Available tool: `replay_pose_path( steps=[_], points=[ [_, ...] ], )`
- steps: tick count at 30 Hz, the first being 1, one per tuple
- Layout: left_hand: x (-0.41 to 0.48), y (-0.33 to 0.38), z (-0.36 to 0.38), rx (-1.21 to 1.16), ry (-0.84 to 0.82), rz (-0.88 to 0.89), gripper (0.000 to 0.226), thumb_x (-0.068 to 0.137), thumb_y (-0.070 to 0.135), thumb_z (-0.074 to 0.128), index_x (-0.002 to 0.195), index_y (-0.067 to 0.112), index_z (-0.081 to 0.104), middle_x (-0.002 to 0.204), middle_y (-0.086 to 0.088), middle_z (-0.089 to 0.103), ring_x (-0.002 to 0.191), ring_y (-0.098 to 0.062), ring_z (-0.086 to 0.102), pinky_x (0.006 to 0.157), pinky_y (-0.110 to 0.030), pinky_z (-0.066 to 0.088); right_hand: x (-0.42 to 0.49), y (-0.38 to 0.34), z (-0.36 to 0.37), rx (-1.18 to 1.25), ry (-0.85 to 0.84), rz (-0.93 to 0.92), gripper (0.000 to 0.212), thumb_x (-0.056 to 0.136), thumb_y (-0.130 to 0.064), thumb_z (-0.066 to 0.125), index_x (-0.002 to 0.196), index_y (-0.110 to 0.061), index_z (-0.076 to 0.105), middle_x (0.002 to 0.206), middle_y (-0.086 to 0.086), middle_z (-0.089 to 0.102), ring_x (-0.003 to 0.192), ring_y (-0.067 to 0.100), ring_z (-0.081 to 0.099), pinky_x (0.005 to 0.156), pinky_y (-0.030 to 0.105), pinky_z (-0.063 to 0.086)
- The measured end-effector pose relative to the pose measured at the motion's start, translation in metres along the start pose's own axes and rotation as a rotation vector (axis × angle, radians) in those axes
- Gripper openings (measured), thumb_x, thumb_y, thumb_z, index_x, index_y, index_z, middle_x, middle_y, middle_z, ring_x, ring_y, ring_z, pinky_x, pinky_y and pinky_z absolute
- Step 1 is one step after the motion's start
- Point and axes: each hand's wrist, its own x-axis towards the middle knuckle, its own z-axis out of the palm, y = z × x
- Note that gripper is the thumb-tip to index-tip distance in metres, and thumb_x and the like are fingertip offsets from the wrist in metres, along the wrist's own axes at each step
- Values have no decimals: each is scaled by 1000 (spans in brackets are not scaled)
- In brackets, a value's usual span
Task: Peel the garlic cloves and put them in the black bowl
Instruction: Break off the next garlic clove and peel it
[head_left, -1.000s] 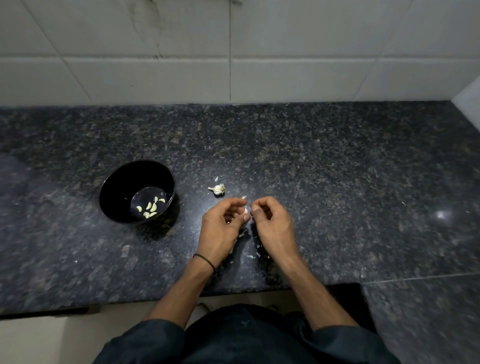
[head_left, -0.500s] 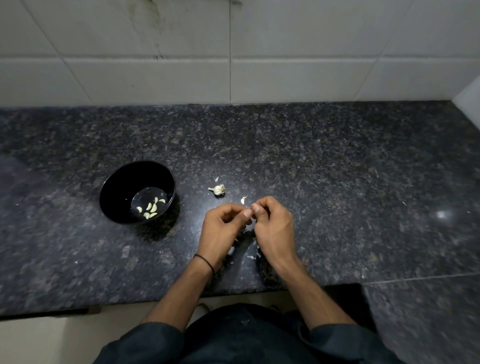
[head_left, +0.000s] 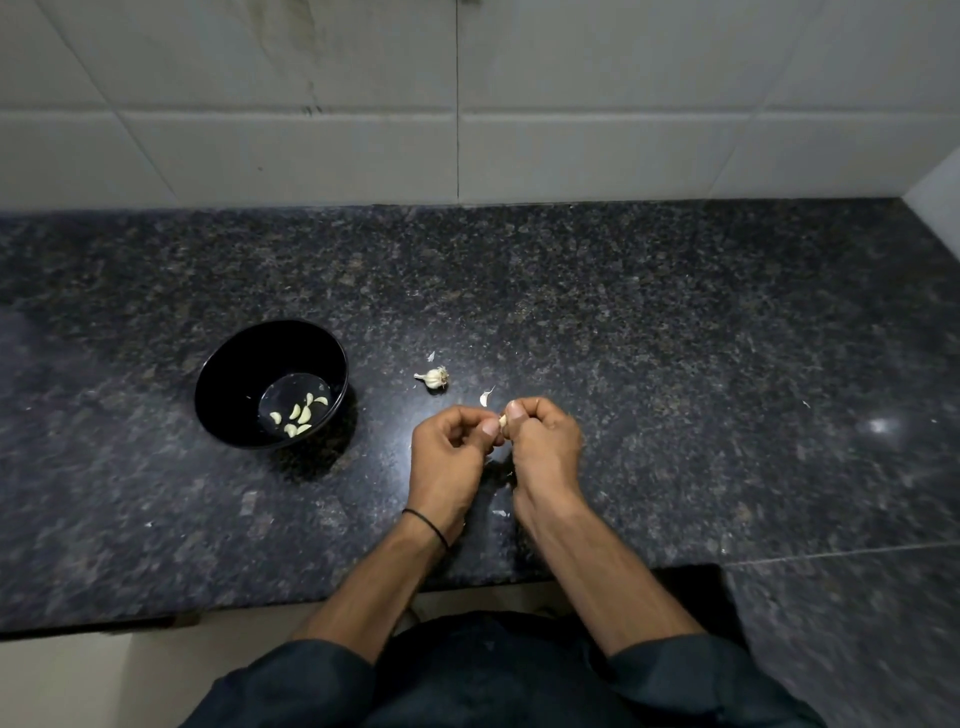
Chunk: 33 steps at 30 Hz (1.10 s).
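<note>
**Clove Mid-Peel, Hands Drawn Together**

Just right of the round glossy black bowl (head_left: 234, 374), the left hand (head_left: 447, 457) and right hand (head_left: 545, 447) have closed in, each grip pinching the small pale garlic clove (head_left: 502, 420). Its skin seems partly off; the drop into the bowl is not yet done.

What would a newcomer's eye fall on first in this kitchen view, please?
The left hand and right hand meet over the dark granite counter, toward its front edge, pinching a garlic clove between them. To their left stands the black bowl with several peeled cloves at its bottom. A small garlic bulb remnant lies right of the bowl, just beyond the hands.
</note>
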Motion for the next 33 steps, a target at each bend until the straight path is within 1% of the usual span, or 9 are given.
replay_pose_path(
  steps=[4,8,12,16,19,22,26,28,33],
  points=[
    [5,-2,-8,-222,-107,-160,19,96,-1,59,84,8,71,74,-11,66,71,-18,56,70,-28,46,0,0,-10,-275,-86,-271,24,94,-9,61,71,-16,59,61,-12,56,55,-1,46,56,17,39],
    [7,-4,-8,-254,-117,-190,17,97,-1,59,87,8,69,73,-6,66,69,-14,55,68,-25,45,-3,2,-6,-264,-70,-245,21,98,-12,57,77,-15,59,69,-7,61,62,3,54,59,24,45],
    [5,-5,-5,308,28,235,16,91,1,64,82,13,66,77,4,70,74,-11,63,69,-21,47,-7,8,5,-367,48,-127,21,101,-28,47,84,-19,55,79,-4,62,74,11,57,68,34,43],
    [6,-9,-3,590,57,539,8,89,12,59,81,12,61,78,6,62,78,-17,57,71,-27,42,-2,18,23,-64,105,234,38,78,-49,42,63,-18,56,72,5,61,72,25,57,73,45,50],
    [9,-12,-5,457,39,326,14,90,8,62,80,17,63,75,9,66,76,-12,62,70,-26,46,2,25,25,34,105,327,39,78,-51,43,66,-17,58,79,7,62,73,24,57,72,42,51],
    [11,-9,-7,216,-15,108,20,93,0,64,81,16,66,78,4,71,73,-8,64,73,-26,49,0,21,19,-183,28,86,33,84,-53,37,74,-25,53,73,-1,60,73,23,58,77,52,54],
    [9,-6,-12,25,-35,3,11,96,2,62,88,6,69,78,-9,71,75,-19,65,76,-45,54,2,15,5,-227,-51,-170,31,102,-19,46,72,-21,52,72,-4,57,68,10,50,66,33,44],
    [10,-7,-16,0,-41,-11,9,96,4,63,91,5,71,80,-9,73,77,-23,66,80,-51,56,3,17,0,-252,-86,-226,27,102,-16,48,77,-18,57,76,-4,62,71,9,54,68,29,46],
    [18,-3,-24,67,-22,10,7,93,3,66,96,7,72,86,-6,77,81,-15,71,76,-31,54,0,20,-4,-345,-148,-251,14,102,-18,52,99,-19,65,93,-6,70,86,7,64,74,20,47]
  ],
)
